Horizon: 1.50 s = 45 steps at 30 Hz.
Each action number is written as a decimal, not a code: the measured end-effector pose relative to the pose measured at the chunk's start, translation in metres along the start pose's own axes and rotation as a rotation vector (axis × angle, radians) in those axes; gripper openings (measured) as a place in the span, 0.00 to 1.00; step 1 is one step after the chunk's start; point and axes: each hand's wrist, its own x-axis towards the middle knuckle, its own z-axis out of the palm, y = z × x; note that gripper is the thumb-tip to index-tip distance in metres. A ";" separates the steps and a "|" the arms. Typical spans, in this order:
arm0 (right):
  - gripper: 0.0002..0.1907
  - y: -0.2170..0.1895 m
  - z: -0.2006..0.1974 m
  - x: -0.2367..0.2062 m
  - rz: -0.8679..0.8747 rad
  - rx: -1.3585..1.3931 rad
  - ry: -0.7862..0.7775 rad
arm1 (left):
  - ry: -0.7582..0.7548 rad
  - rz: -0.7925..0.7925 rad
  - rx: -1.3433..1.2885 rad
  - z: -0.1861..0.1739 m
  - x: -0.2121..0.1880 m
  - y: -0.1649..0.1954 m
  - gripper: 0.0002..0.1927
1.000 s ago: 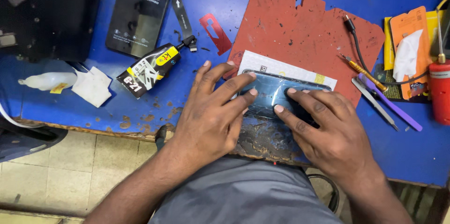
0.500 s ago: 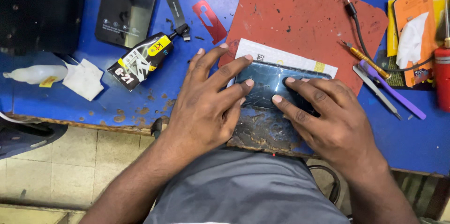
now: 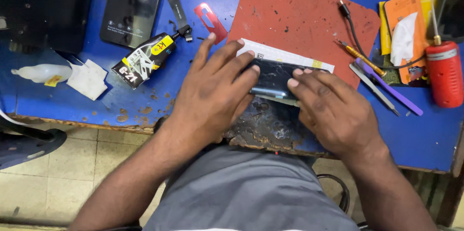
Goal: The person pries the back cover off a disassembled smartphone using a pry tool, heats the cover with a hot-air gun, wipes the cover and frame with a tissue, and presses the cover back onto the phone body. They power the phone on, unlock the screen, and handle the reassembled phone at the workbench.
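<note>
A dark phone with a cracked glass face (image 3: 275,78) lies on a white strip (image 3: 285,56) at the near edge of a worn red mat (image 3: 299,18). My left hand (image 3: 212,90) lies spread over the phone's left end, fingers pressing on the glass. My right hand (image 3: 333,110) grips the phone's right end, fingertips on its top edge. Most of the phone's lower part is hidden under both hands.
On the blue table (image 3: 121,100): a black glue tube with yellow label (image 3: 145,59), a dark package (image 3: 133,8), a flex cable (image 3: 176,6), a red pry card (image 3: 211,22), a white bottle and tissue (image 3: 58,76). Right: tweezers (image 3: 374,88), purple tool (image 3: 389,88), red canister (image 3: 444,74), orange packets (image 3: 406,23).
My view has shifted slightly, so the table sits a little lower in frame. Both hands stay on the phone, fingers pressed closer together over its middle.
</note>
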 end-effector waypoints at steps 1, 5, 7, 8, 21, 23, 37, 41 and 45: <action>0.21 0.001 -0.002 0.001 -0.010 -0.010 0.020 | 0.022 0.011 0.001 0.000 0.003 -0.001 0.20; 0.23 0.004 -0.008 0.005 0.074 0.023 0.014 | 0.049 0.027 0.010 -0.003 0.012 -0.003 0.15; 0.23 0.003 -0.009 0.006 0.081 -0.002 0.015 | 0.045 0.023 0.004 -0.004 0.014 -0.003 0.15; 0.21 0.003 -0.009 0.007 0.099 -0.019 0.029 | 0.043 0.022 0.002 -0.005 0.016 -0.003 0.14; 0.13 -0.004 0.000 -0.001 0.765 0.982 0.297 | 0.337 -0.388 -1.353 -0.003 0.035 0.018 0.21; 0.15 -0.011 0.013 0.001 0.825 1.233 0.329 | 0.357 -0.372 -1.417 0.004 0.034 0.024 0.17; 0.27 -0.038 0.033 -0.007 0.723 1.213 0.430 | 0.322 -0.494 -1.443 0.011 0.025 0.018 0.13; 0.27 -0.038 0.032 -0.008 0.710 1.191 0.428 | 0.319 -0.505 -1.443 0.009 0.026 0.018 0.14; 0.28 -0.037 0.032 -0.007 0.729 1.222 0.470 | 0.295 -0.496 -1.407 0.004 0.031 0.021 0.14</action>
